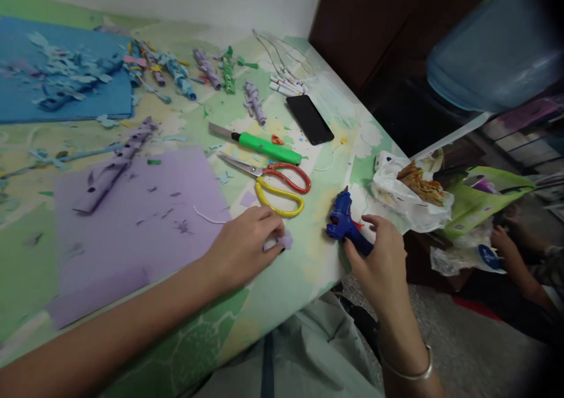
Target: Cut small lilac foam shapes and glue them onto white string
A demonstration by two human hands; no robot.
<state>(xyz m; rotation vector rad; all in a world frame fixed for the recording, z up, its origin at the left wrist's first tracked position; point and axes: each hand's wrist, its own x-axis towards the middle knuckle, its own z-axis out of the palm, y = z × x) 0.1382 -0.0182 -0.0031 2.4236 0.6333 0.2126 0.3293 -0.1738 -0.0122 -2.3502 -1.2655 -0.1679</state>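
My left hand (249, 239) rests at the near edge of the table, its fingertips pinched on a small purple paper piece (286, 240). My right hand (381, 257) is around the handle of a blue glue gun (346, 218), whose nozzle points away from me. The thumb is at the near side of the handle and the index finger is by the red trigger. Scissors (275, 180) with one red and one yellow handle lie just beyond my left hand. Behind them lies a green utility knife (267, 147) with its blade out.
A purple paper sheet (185, 180) bears a rolled purple paper tube (117, 169). Blue sheets (110, 101) with scraps, several decorated paper rolls (207, 69), markers (286, 83) and a black phone (309, 119) lie farther back. At right hang bagged food (420, 183) and another person's hand (504, 239).
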